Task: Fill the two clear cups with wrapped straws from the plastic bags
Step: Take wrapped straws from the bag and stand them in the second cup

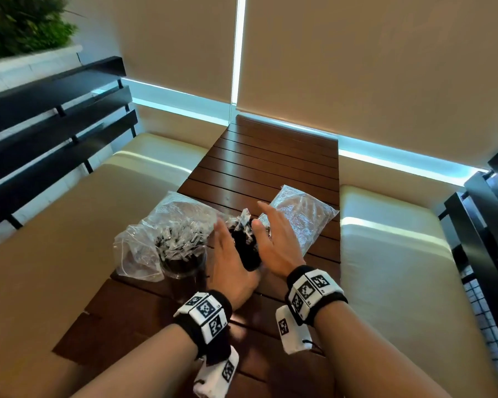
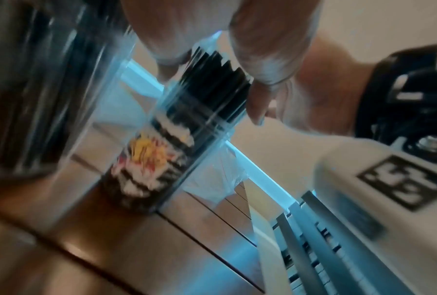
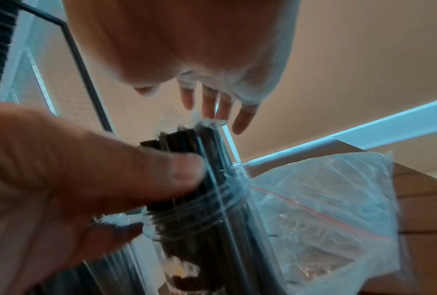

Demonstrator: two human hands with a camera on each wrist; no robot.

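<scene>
Left hand (image 1: 233,261) and right hand (image 1: 273,239), fingers straight and flat, flank the second cup (image 1: 246,248) right of the full cup (image 1: 181,254). Its straws (image 3: 199,151) look light and slippery: steady the cup's wall.

The straws (image 1: 246,248) in the middle of the frame are black in clear wrappers, and the bags (image 1: 299,216) either side are clear, one with a thin red line (image 3: 313,211). The slatted table (image 1: 270,168) is dark reddish brown, the cushions (image 1: 391,254) cream. Lower down, the wristbands (image 1: 314,291) are black with black-and-white square-patterned tags.
</scene>
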